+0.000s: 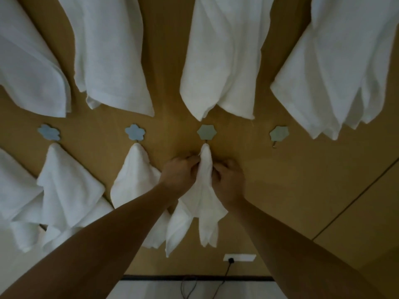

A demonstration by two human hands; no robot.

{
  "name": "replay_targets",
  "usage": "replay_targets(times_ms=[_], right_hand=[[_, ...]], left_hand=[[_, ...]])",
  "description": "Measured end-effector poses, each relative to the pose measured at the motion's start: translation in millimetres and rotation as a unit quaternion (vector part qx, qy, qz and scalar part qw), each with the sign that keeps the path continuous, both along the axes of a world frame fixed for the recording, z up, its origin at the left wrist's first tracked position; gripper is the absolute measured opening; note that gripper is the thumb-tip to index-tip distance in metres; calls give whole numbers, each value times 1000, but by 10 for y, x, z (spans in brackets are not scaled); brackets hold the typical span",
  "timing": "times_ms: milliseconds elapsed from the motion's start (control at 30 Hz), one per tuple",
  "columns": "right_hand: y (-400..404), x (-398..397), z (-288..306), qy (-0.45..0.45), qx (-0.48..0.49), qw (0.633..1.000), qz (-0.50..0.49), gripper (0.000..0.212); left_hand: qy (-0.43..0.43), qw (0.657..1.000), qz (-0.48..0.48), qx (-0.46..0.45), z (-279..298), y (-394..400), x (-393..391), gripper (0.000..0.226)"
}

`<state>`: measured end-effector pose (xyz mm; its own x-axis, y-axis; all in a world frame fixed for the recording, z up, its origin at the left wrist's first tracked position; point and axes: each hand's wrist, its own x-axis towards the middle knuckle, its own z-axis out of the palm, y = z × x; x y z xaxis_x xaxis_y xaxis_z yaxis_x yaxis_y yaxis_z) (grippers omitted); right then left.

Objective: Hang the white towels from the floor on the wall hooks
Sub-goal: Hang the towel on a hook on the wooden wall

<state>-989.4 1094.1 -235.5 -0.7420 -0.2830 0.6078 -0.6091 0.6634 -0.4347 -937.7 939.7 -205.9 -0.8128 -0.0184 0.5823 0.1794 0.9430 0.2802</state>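
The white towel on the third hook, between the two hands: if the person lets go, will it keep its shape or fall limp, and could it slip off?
The towel is probably floppy: it hangs in soft folds below the left hand and right hand. It seems light, since one small hook carries it. It might slip off, as only a narrow tip sits on that hook.

The four large white terry towels (224, 61) in the upper row are cut off by the top edge; their hooks are out of frame. A white towel at far left (15, 190) is cut by the left edge. The fingertips of the left hand (179, 174) and right hand (228, 180) are hidden in the folds of the narrow white towel (205, 190). Both forearms leave the bottom edge. The black cable (225, 275) from the white wall socket (239, 257) runs off the bottom edge.
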Motion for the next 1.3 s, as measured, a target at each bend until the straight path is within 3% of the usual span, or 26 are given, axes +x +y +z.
replay_targets(times_ms=[67, 200, 333, 433, 600, 800, 933, 1067, 1200, 1300], right_hand=[[-19, -15, -28, 0, -15, 1000, -15, 14], [-138, 20, -63, -114, -127, 985, 42, 18], [-177, 39, -132, -134, -196, 970, 54, 16], [-126, 41, -202, -145, -205, 965, 76, 16], [-84, 32, -172, -164, -169, 968, 83, 16], [-29, 92, -3, -183, -99, 976, 58, 23], [7, 234, 120, -168, -62, 984, 8, 22], [49, 538, 264, -170, -11, 983, -75, 27], [172, 1068, 342, -153, 71, 971, -171, 53], [348, 1602, 321, -142, 124, 952, -240, 58]], left_hand=[[6, 1000, 21, -18, -12, 15, 2, 21], [1, 995, 75, -58, -27, 58, 2, 25], [-55, 992, 72, 82, -85, 159, -3, 20], [-101, 982, 72, 141, -169, 203, 29, 31], [-165, 971, 54, 163, -137, 181, 65, 44], [-219, 974, 42, 39, 68, 53, 83, 13], [-180, 982, 24, -45, 257, -86, 153, 29], [-129, 987, -40, -86, 383, -227, 258, 30], [-81, 987, -121, -68, 398, -228, 450, 31], [-72, 970, -225, -63, 332, -51, 706, 34]])
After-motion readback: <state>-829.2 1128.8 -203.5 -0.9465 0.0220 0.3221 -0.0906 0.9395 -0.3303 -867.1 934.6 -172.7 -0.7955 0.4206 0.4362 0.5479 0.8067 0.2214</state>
